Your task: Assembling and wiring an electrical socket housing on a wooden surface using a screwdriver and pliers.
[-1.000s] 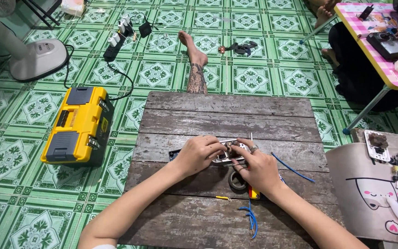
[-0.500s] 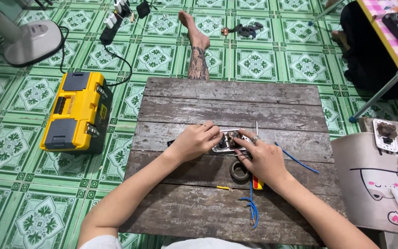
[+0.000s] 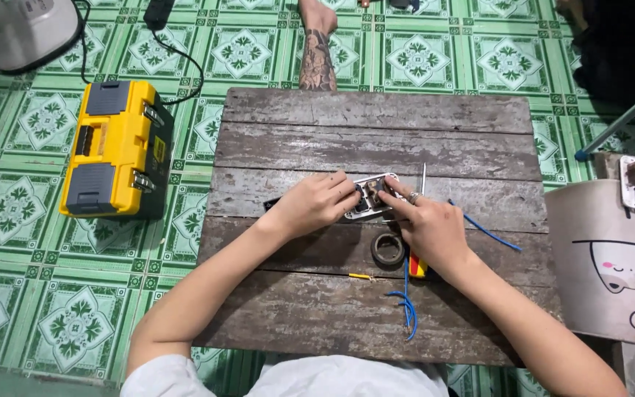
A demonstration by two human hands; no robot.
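Weathered grey planks form the low wooden table (image 3: 376, 140), with a yellow toolbox (image 3: 115, 147) on the green tiled floor beside it. Mid-table, the left hand (image 3: 311, 204) and right hand (image 3: 426, 226) both pinch a small white switch plate (image 3: 369, 197); a black tape roll (image 3: 388, 249) and blue wire (image 3: 406, 305) lie just below

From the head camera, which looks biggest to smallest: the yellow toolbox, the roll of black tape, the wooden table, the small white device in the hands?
1. Weathered grey wooden plank table
2. Yellow and grey plastic toolbox
3. Small white device held by both hands, partly hidden by fingers
4. Roll of black tape, a little smaller
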